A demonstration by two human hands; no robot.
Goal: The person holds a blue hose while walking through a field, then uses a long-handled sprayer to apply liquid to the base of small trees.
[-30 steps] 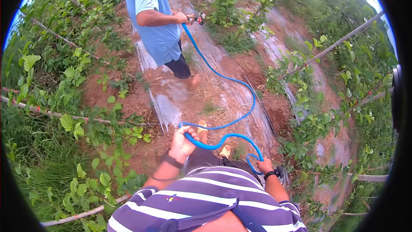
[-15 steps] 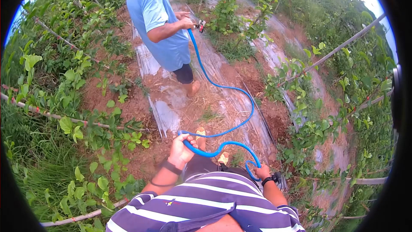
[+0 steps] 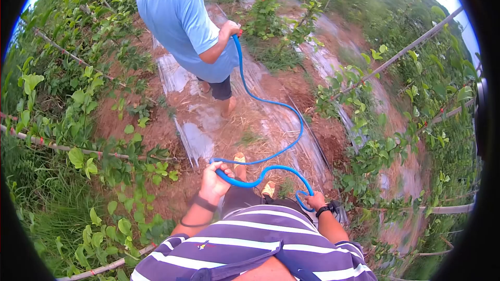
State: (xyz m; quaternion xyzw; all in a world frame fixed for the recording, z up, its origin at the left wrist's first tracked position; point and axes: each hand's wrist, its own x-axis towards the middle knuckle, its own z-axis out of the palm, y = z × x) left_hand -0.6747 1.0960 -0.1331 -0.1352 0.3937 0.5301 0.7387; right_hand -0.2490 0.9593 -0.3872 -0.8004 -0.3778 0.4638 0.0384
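Note:
A blue hose (image 3: 285, 103) runs in loose curves from a co-worker ahead down to me. My left hand (image 3: 216, 179) is closed around it in front of my waist, where the hose bends back on itself. Lower on the right, my right hand (image 3: 315, 201) also grips the hose, near a small loop. The hose sags in a wave between my two hands. Beyond, the co-worker (image 3: 179, 26) in a light blue shirt has a hand on the hose's far end, with something red there too small to make out.
Leafy plants (image 3: 78, 125) line both sides, with wooden poles (image 3: 401, 54) slanting across. Plastic sheeting (image 3: 197, 143) and straw lie over the reddish soil. My yellow shoes (image 3: 239, 158) stand on the path. A dark object (image 3: 338, 212) sits beside my right wrist.
The co-worker appears closer and farther left, with the back turned more toward me and the hose end more hidden. My right hand has risen slightly. Both my hands keep their hold.

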